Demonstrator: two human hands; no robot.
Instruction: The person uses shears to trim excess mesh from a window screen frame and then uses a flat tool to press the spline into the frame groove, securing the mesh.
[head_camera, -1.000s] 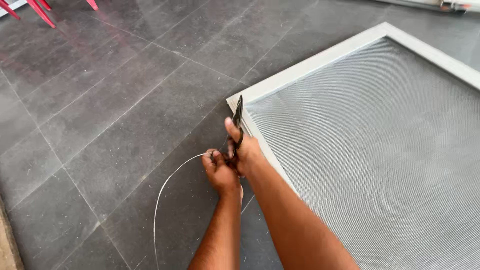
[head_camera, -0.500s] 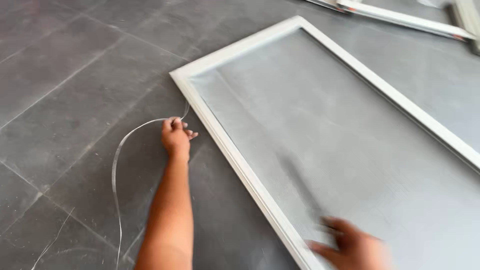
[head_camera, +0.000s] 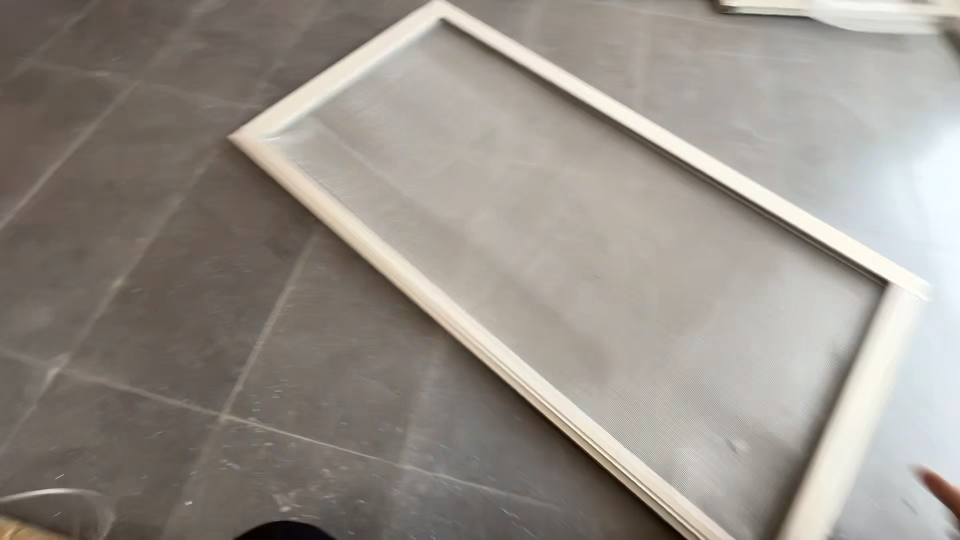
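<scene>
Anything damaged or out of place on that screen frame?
Nothing clearly damaged. The white screen frame lies flat on the grey tiled floor, its mesh looking whole, though the picture is blurred. A loose pale cord curls at the bottom left, apart from the frame. Only a fingertip shows at the right edge.

White-framed mesh screen (head_camera: 420, 290) flat on grey tiled floor (head_camera: 150, 300), fingers (head_camera: 940, 490) at right edge
</scene>
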